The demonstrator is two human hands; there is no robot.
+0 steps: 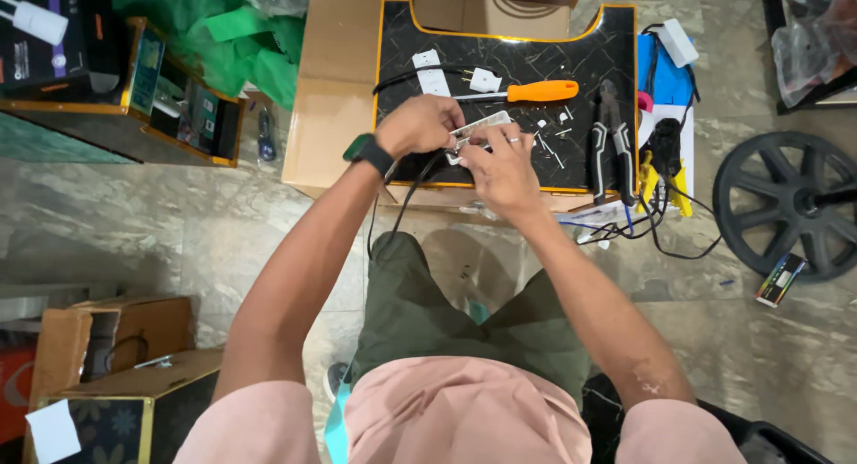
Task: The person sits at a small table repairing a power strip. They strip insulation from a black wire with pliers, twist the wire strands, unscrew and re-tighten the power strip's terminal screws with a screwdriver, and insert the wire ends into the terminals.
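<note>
1. Workpiece: a small white, flat, elongated plastic part [480,126] with a black cable [403,200] running from it. It is held just above the near half of the black marble-patterned board [616,53], tilted, with its far end pointing toward the orange-handled screwdriver [527,92].
2. Left hand [420,125]: closed around the near-left end of the white part, knuckles up. A dark watch [368,151] sits on the wrist.
3. Right hand [502,167]: fingers curled against the near-right side of the white part, gripping it; a ring is on one finger. The exact contact points are hidden by the fingers.
4. The cable drops from the hands over the near edge of the board and down toward the person's lap.
5. On the board beyond the hands: the screwdriver lying crosswise, a white plug [483,78] at its tip end, and a second white flat part [429,71] to the left of the plug. Small white scraps lie to the right of the hands.
6. At the right edge of the board: black-handled pliers [612,138] lying lengthwise.
7. Edges: the board has a yellow border and rests on a cardboard box [335,89]. Bare board surface shows between the hands and the pliers.
8. Right of the board, on the floor: a black spoked wheel [790,200], well apart from the hands.
</note>
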